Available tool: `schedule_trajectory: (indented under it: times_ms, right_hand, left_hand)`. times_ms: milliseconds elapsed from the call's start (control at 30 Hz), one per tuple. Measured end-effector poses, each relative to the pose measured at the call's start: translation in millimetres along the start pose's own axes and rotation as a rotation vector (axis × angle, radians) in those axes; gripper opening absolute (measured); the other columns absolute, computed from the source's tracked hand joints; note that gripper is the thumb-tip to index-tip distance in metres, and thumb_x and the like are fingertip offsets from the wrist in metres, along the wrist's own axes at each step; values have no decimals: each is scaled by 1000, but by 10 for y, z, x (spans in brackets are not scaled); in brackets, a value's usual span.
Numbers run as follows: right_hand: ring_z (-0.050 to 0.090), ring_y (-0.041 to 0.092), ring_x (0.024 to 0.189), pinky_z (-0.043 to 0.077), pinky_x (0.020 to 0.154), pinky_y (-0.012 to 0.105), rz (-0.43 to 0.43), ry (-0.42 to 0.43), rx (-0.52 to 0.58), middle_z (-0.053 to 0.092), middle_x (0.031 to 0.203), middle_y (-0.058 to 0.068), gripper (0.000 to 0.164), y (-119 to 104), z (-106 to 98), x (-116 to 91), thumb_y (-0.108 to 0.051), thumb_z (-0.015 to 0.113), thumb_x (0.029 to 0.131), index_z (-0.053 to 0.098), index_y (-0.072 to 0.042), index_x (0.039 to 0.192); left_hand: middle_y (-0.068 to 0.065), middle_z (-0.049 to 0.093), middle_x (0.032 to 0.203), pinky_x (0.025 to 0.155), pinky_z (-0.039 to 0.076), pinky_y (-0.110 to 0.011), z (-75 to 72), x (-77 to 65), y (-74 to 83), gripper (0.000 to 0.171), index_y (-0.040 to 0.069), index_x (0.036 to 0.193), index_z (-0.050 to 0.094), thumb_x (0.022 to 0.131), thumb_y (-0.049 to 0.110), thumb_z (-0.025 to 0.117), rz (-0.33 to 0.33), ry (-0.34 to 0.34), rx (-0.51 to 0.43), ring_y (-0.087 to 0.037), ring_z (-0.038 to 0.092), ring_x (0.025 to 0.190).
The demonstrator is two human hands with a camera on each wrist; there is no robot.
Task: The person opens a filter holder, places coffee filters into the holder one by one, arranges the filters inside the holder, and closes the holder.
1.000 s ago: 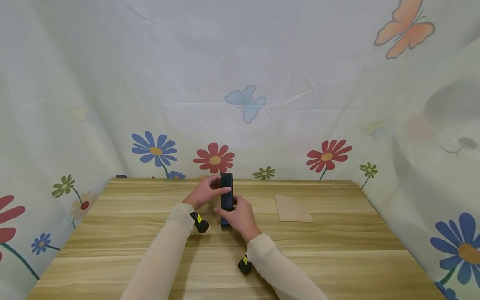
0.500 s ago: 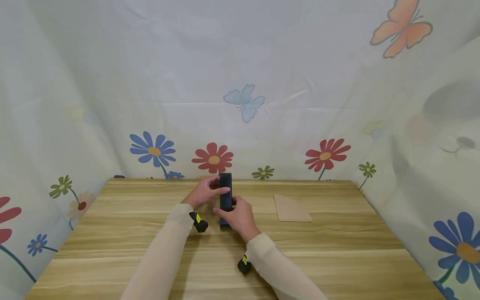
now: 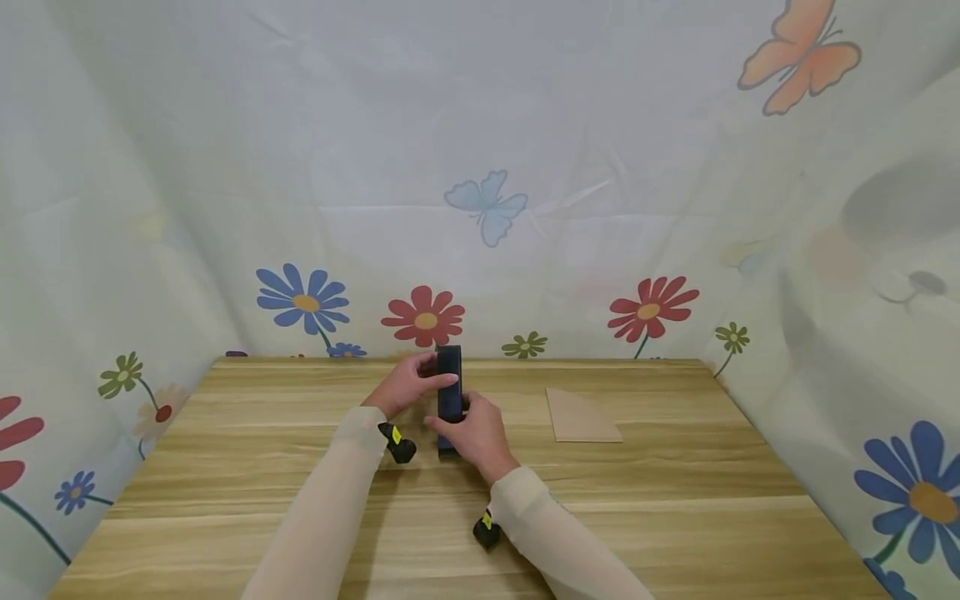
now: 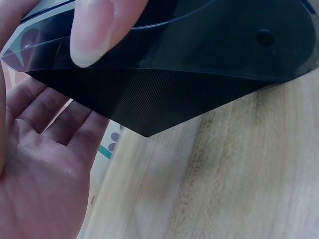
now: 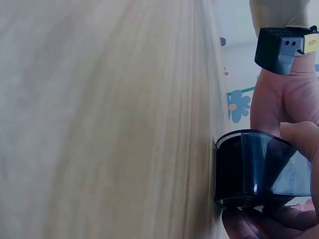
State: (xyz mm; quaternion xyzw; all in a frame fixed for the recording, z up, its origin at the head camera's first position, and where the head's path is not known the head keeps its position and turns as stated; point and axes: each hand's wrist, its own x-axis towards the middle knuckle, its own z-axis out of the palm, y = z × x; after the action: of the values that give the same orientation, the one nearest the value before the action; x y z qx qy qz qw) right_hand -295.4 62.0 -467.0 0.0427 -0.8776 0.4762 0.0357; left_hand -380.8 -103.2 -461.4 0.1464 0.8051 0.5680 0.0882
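Observation:
A glossy black case (image 3: 451, 402) with a wedge shape and a clear, shiny cover stands on its edge at mid-table. My left hand (image 3: 408, 387) holds its far part, thumb across the near face and fingers behind. Lower down, my right hand (image 3: 480, 433) grips the near part the same way. In the left wrist view the case (image 4: 164, 99) shows a ribbed black side meeting in a corner and a small round hole near one end. In the right wrist view the rounded end of the case (image 5: 249, 164) is right at the tabletop.
A flat tan fan-shaped board (image 3: 583, 418) lies to the right on the wooden table (image 3: 675, 483). Behind and beside the table hangs a pale curtain (image 3: 585, 142) printed with flowers and butterflies. Each wrist carries a black camera (image 3: 400, 446) with a yellow label.
The head view has shifted slightly, so everything appears a little further left. Both hands keep the same hold on the case.

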Motion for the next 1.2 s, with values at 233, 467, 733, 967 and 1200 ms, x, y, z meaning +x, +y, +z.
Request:
schedule_trajectory:
  times_ms: [233, 467, 733, 967, 1200]
  right_hand:
    - [66, 19, 83, 60, 81, 38, 10, -3, 1, 71, 105, 13, 55, -15, -3, 10, -38, 84, 86, 62, -1, 120]
    - [66, 19, 83, 60, 80, 38, 8, -16, -3, 71, 104, 12, 53, -18, -13, 15, -37, 84, 86, 63, -1, 119]
    - [66, 18, 81, 59, 79, 38, 5, -18, -4, 71, 103, 12, 52, -26, -20, 20, -36, 83, 86, 63, -1, 119]
    - [66, 19, 80, 59, 77, 39, -7, 11, -36, 70, 99, 12, 50, -39, 28, 37, -31, 85, 84, 62, 0, 116]
    - [64, 18, 74, 57, 70, 36, -20, 25, -88, 69, 93, 10, 43, -74, 18, 20, -25, 84, 82, 64, -1, 111]
  left_hand:
    - [-12, 64, 138, 112, 44, -49, -3, 1, 24, 64, 10, 145, 54, 92, 39, 77, -10, -10, -21, -28, 60, 125]
    - [-11, 65, 136, 112, 45, -50, 11, 33, 17, 64, 10, 144, 55, 91, 39, 78, -17, -4, -28, -28, 60, 123]
    - [-11, 66, 134, 110, 46, -49, 12, 20, 60, 63, 11, 142, 57, 90, 41, 78, -18, 8, -3, -27, 61, 121]
    - [-13, 66, 134, 109, 46, -49, 14, 18, 71, 59, 10, 141, 58, 92, 38, 77, 3, 13, 5, -28, 61, 122]
    - [-10, 68, 129, 107, 48, -47, 24, -4, 57, 53, 11, 135, 63, 92, 37, 78, 33, 26, -2, -25, 63, 116]
